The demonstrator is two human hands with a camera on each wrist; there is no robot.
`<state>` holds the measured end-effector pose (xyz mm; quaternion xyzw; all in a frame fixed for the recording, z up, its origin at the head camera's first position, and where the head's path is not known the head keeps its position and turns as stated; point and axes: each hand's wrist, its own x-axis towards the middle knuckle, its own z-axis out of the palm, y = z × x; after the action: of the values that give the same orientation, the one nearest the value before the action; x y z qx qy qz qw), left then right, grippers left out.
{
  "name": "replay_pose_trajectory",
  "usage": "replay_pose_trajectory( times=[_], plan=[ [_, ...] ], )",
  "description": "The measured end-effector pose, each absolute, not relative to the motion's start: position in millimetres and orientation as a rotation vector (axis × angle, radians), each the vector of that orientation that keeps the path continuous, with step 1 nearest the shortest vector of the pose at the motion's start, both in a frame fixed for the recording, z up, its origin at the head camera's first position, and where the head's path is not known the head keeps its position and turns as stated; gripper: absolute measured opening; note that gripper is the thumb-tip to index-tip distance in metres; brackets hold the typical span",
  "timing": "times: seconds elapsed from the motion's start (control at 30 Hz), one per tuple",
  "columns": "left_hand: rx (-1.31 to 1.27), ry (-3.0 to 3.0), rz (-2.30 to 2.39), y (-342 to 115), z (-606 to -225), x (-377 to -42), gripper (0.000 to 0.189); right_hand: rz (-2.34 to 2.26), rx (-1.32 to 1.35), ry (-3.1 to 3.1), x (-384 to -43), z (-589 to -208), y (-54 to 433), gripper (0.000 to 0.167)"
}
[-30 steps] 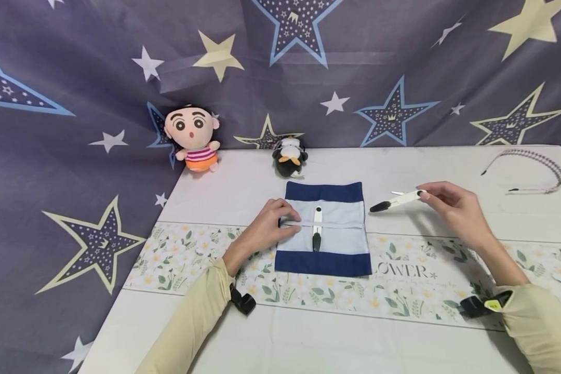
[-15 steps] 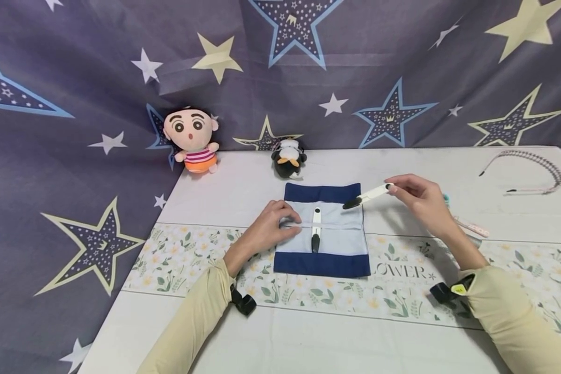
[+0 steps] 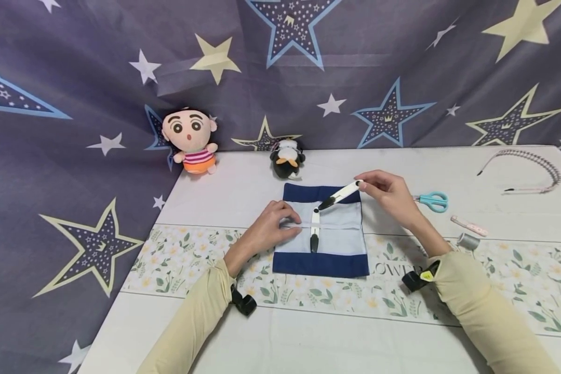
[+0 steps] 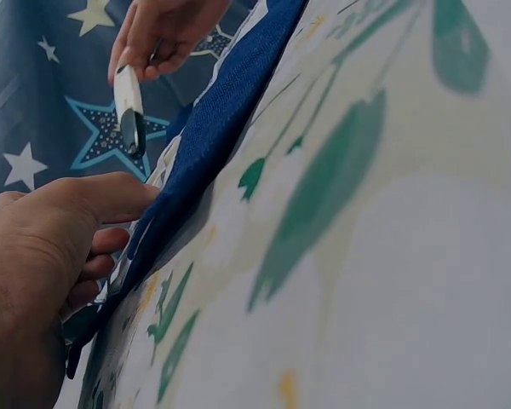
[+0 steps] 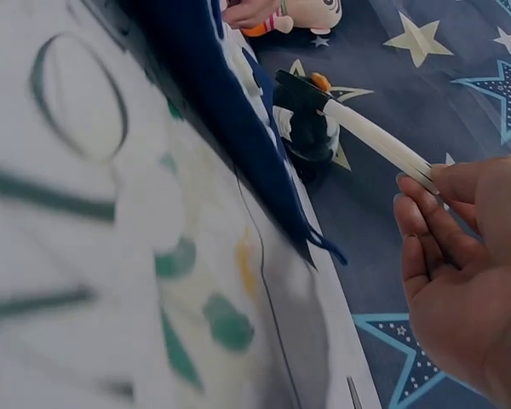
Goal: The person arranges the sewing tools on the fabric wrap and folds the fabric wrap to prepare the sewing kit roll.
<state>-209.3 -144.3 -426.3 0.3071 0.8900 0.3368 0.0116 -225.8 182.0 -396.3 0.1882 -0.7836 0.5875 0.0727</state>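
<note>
White tool [image 3: 342,194] shifted left over cloth [image 3: 321,265], right fingers [image 5: 440,228] pinching

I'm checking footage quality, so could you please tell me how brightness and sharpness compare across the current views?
Head view: bright, the held tool fairly clear; left wrist: dim, the tablecloth slightly soft; right wrist: dim too, the tablecloth at frame left heavily blurred.

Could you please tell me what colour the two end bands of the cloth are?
Navy blue; the bands show best in the head view.
</note>
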Motion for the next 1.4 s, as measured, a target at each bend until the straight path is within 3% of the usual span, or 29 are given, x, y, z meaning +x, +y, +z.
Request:
replay_pose_trajectory(
  times=[1.4],
  plan=[
    [0.986, 2.808, 1.056, -140, -421, -210, 0.007, 1.800, 0.675, -2.542, -258, -393, 124, 0.025]
  ],
)
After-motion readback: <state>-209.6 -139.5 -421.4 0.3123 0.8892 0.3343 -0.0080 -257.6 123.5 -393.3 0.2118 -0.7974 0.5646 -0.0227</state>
